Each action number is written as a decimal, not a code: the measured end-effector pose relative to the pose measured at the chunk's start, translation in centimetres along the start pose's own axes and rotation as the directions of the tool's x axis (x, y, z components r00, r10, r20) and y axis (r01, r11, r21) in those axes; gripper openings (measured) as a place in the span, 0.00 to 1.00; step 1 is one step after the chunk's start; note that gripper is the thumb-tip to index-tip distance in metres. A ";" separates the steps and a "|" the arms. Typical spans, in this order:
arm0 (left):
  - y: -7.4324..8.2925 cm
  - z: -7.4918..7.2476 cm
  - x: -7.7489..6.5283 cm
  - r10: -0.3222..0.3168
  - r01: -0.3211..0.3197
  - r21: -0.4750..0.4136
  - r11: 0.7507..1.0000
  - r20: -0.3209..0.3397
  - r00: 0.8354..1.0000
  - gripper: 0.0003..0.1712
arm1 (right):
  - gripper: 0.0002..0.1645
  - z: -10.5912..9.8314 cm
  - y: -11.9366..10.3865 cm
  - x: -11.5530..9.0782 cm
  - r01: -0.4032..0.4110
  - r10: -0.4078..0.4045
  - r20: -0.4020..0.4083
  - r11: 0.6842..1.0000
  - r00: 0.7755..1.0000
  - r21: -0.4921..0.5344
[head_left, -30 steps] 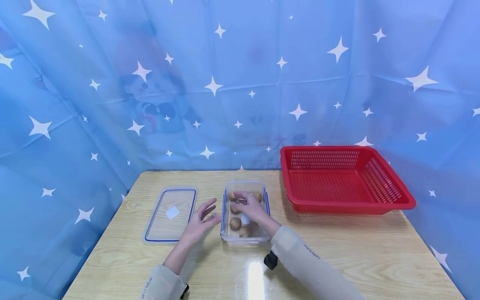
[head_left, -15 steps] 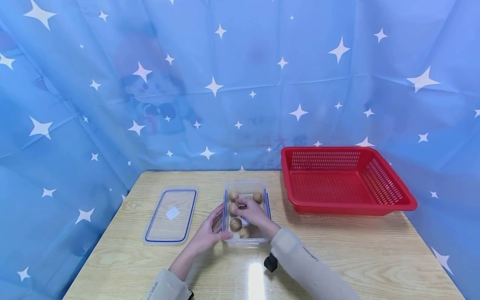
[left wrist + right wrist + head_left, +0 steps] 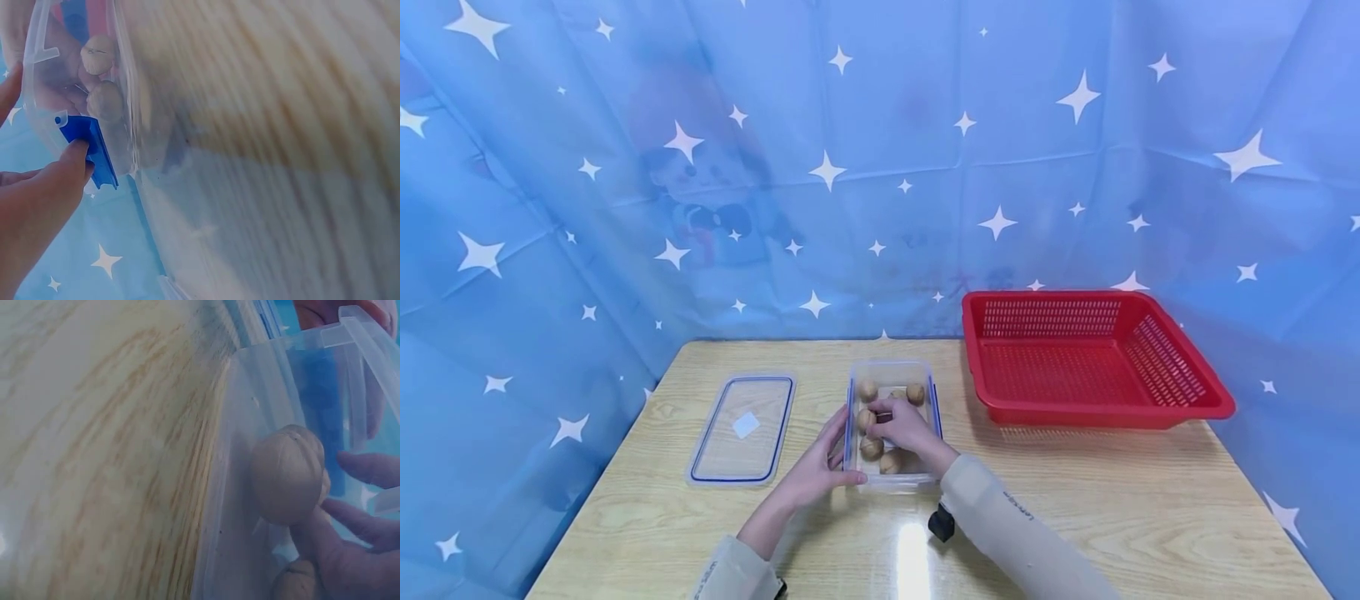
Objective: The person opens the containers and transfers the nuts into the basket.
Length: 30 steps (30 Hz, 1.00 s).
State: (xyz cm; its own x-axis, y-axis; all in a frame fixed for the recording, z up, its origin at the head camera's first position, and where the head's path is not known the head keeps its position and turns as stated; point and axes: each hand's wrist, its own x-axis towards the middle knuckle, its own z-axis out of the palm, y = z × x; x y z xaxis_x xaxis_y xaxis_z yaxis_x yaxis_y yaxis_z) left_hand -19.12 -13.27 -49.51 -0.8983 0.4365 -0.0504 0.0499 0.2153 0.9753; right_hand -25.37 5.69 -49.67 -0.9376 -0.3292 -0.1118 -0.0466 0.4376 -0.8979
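A clear plastic food container [image 3: 893, 482] with blue side latches stands lidless mid-table, several walnuts [image 3: 872, 448] lying inside. My left hand [image 3: 812, 473] holds its left side, thumb at the near corner. In the left wrist view, a finger presses the blue latch [image 3: 90, 147]. My right hand [image 3: 904, 427] reaches down inside the container, thumb and finger on either side of a walnut [image 3: 866, 420] by the left wall. From the right wrist, a large walnut [image 3: 287, 478] shows up close, partly in front of the right fingers [image 3: 353, 519].
A clear lid [image 3: 715, 450] with a blue seal and a white square label lies left of the container. At the back right sits a red perforated basket [image 3: 992, 408]. A blue star-printed curtain [image 3: 880, 208] hangs behind the wooden table [image 3: 1075, 500].
My left hand has moved right onto the container's side and near corner. My right hand has lowered toward the near side, its fingers closing on a walnut.
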 end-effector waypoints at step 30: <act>0.3 0.0 0.0 -0.008 0.008 0.027 1.000 0.002 1.000 0.61 | 0.26 -0.3 -0.7 0.0 0.033 -0.031 -0.034 0.997 0.999 0.063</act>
State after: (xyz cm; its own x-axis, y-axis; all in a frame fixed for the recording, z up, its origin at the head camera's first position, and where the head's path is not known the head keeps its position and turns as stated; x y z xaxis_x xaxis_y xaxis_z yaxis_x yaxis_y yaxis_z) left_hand -19.09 -13.25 -49.18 -0.8979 0.4363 -0.0585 0.0546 0.2423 0.9687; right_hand -25.44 5.65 -48.94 -0.9468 -0.3142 -0.0699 -0.0554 0.3730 -0.9262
